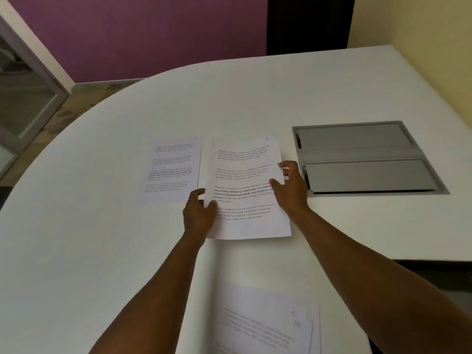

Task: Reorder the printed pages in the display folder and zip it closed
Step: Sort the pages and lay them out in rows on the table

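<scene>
Over on the left of the white table lies a printed page flat on its own, its text faint, with a small mark at its far right corner that I cannot read. Just to its right, edges nearly meeting, is a second sheet marked with what looks like a handwritten 2 in its far right corner, and both hands are on it. The left hand takes the sheet's left edge about halfway down, thumb on top of the paper and fingers curled at the edge, apparently pinching it. The right hand is at the right edge, thumb laid over the print and the other fingers loosely spread and bent past the edge; whether they hold the sheet from beneath or only steady it, I cannot tell. The near end of the sheet seems slightly lifted off the table, judging by its shadow. Farther right, sunk into the tabletop, is a grey metal hatch with two flaps. Near the person, at the bottom of the view, sits the clear folder with at least one more printed page inside, blurred. To my eye the job is in its early half: pages are being laid out in order on the table, none is back in the folder in sequence, and the zip I cannot make out at all.
</scene>
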Motion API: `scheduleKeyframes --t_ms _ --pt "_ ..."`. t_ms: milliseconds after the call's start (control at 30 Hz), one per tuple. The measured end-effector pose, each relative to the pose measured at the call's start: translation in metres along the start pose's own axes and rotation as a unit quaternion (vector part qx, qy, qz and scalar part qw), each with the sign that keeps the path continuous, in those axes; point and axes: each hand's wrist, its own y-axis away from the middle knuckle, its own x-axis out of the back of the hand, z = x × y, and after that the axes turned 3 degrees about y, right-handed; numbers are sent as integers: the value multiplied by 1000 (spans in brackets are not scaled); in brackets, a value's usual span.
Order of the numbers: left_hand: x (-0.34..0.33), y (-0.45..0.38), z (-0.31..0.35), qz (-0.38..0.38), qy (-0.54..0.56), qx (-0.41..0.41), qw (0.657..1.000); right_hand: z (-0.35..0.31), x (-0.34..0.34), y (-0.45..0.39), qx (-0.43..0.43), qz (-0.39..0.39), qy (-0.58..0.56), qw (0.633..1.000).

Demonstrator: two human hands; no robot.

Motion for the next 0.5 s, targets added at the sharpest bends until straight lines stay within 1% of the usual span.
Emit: scheduleKeyframes --t_ms 100,233,300,500 --pt "-5 -37 -2 16 -54 -35 998 2 -27 -33 16 -10 44 999" --pt "-13 -87 -12 18 -142 -57 988 11 -60 -71 3 -23 67 997" --pt "-18 -108 -19 15 -158 -55 986 14 -73 -87 2 -29 82 996" --pt "-33 -148 -40 -6 -210 -90 973 30 -93 -122 7 -30 127 991"
